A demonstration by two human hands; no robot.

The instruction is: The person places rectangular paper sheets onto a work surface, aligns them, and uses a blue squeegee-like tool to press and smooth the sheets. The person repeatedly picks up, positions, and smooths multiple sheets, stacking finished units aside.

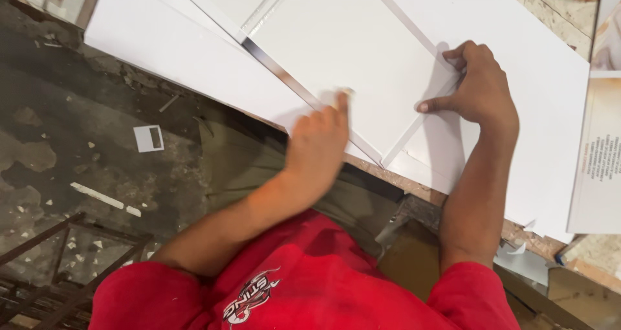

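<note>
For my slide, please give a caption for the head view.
Left hand and right hand press a flat white rectangular board on the wooden workbench.

My left hand (pixel 318 142) blurred, fingers curled, my right hand (pixel 482 87) knuckles up, fingertips pressing down, both forearms bare, stretched forward

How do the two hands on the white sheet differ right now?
The left hand is blurred, curled with the thumb up at the white sheet's near edge; the right hand is sharp, fingers pressing down. Left lies near the metal straightedge, right by the sheet's right edge. Both touch the sheet.
</note>
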